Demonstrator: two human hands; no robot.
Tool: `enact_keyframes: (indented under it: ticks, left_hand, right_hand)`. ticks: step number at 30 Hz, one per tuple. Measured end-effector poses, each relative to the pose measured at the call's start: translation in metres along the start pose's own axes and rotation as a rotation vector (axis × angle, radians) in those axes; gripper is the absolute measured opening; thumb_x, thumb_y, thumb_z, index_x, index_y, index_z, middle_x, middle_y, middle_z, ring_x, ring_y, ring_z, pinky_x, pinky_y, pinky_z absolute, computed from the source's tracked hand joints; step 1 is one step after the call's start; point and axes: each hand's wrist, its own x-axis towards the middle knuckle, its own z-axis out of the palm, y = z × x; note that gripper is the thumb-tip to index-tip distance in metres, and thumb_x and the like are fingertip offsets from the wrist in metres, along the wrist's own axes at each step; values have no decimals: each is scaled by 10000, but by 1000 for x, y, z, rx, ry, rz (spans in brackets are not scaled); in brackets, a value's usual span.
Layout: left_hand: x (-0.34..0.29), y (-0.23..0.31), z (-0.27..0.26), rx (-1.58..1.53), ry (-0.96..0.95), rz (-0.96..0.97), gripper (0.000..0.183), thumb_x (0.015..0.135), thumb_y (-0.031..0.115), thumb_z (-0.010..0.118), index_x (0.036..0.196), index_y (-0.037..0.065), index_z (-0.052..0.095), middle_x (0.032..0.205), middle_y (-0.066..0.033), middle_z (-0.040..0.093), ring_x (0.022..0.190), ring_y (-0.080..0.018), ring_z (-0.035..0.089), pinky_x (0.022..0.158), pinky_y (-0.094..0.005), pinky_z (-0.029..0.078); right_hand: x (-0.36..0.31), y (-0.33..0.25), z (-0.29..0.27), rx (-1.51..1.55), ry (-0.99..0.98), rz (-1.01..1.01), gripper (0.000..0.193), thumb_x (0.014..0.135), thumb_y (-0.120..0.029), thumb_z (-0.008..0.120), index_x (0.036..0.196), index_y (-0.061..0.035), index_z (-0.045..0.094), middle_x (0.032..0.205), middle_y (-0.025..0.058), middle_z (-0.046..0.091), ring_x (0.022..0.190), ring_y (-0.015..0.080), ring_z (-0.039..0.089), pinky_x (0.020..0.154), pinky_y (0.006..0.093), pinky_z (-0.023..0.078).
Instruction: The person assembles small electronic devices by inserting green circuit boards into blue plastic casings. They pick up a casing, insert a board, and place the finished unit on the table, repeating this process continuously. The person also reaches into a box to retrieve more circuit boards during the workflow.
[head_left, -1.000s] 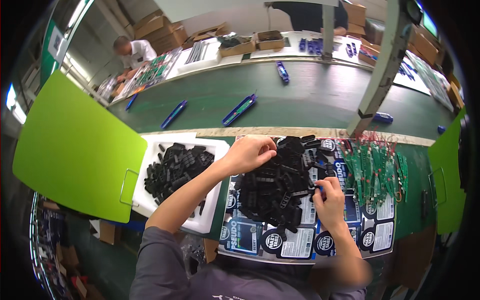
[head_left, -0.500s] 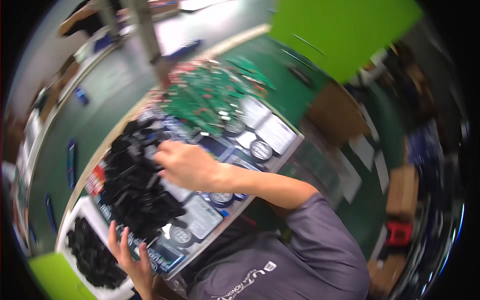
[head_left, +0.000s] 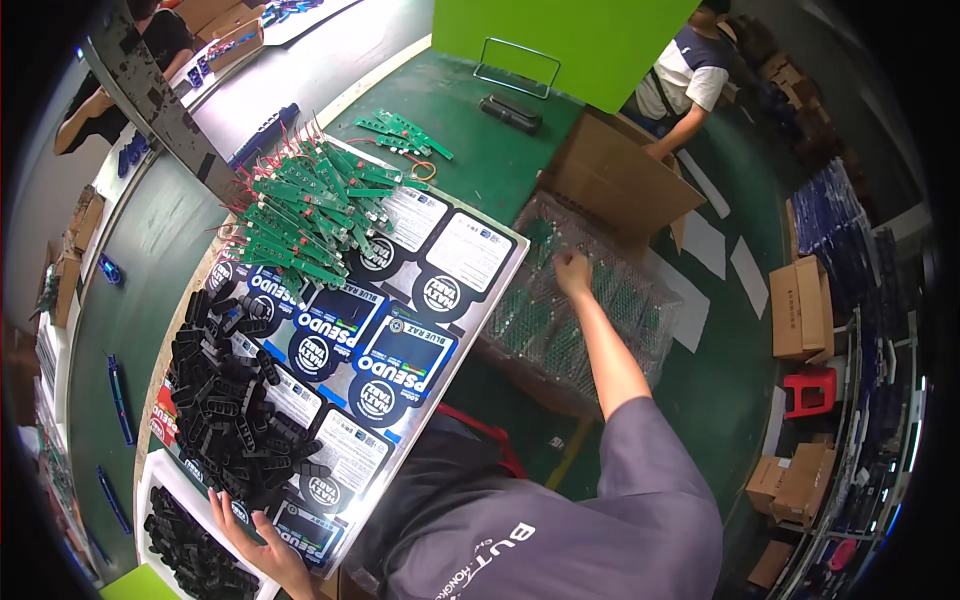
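Note:
My left hand (head_left: pixel 262 548) rests at the near left corner of a printed sheet-covered board (head_left: pixel 455 335), fingers spread and holding nothing. Just beyond its fingertips lies a heap of black plastic parts (head_left: pixel 225 395). Out to the right, my right hand (head_left: pixel 572 275) is held with curled fingers over an open box lined with bubble wrap (head_left: pixel 590 375); green shapes show through the wrap. Whatever those fingers hold, if anything, is too small to make out. A pile of green circuit boards (head_left: pixel 310 205) with red wires sits at the far end of the board.
A white tray of black parts (head_left: pixel 155 465) stands beside my left hand. Beyond the pile are loose green boards (head_left: pixel 400 130), a black case (head_left: pixel 510 113) and a green panel (head_left: pixel 560 45). A co-worker (head_left: pixel 685 80) reaches toward a cardboard flap (head_left: pixel 620 180). A red stool (head_left: pixel 808 393) stands right.
My right hand has moved from above the black parts out to the bubble-wrapped box on the right. My left hand stays by the board's corner. The view has turned rightward and is sharper.

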Motion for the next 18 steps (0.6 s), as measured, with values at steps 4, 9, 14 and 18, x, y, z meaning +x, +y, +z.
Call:
enact_keyframes:
  ticks: [4, 9, 14, 18]
  left_hand:
    - [-22, 2, -6, 80, 7, -57, 476, 1094, 229, 516, 1502, -17, 496, 1600, -191, 449, 1500, -332, 399, 1252, -471, 250]
    - [-45, -1, -1, 44, 27, -182, 471, 1064, 225, 547, 1442, -54, 518, 1582, -213, 460, 1468, -370, 426, 1229, -468, 285]
    - [-34, 12, 2, -89, 101, -261, 464, 985, 193, 628, 1380, -43, 572, 1545, -204, 496, 1419, -356, 474, 1200, -434, 329]
    - [-42, 22, -5, -38, 167, -300, 498, 899, 169, 716, 1341, -31, 603, 1497, -216, 525, 1382, -372, 506, 1161, -440, 392]
  right_hand:
    - [22, -8, 59, -13, -144, 140, 450, 899, -400, 737, 1099, 2, 751, 1124, 250, 748, 1104, 422, 708, 914, 500, 551]
    - [77, 15, 122, -175, -115, 209, 530, 870, -503, 697, 1070, -17, 771, 1094, 274, 748, 1092, 442, 716, 925, 540, 564]
    - [94, 18, 136, -214, -318, 1, 479, 920, -437, 659, 1183, -44, 732, 1105, 250, 739, 971, 430, 728, 823, 528, 572]
    - [80, -20, 146, -139, -291, 124, 446, 930, -406, 646, 1178, -43, 726, 1088, 236, 733, 956, 414, 719, 819, 519, 569]
